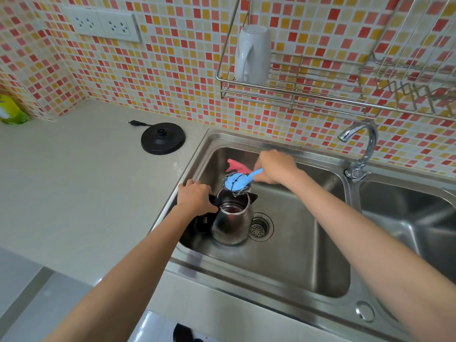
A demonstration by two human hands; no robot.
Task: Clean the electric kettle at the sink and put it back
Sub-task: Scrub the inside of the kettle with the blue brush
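Observation:
A steel electric kettle [233, 222] with a black handle and open black lid stands upright in the left sink basin [296, 243], beside the drain. My left hand [195, 197] grips the kettle's black handle at the top. My right hand [275, 167] holds the blue handle of a steel-wool scrubber [235, 183], whose head sits just above the far rim of the kettle's opening. The kettle's round black base [162, 138] lies on the counter to the left of the sink, its plug loose beside it.
A pink cloth [237, 166] lies in the basin behind the scrubber. The tap [362, 149] stands between the two basins. A wire rack [296, 87] with an upturned white mug [251, 54] hangs on the tiled wall. Wall sockets [103, 25] are at upper left.

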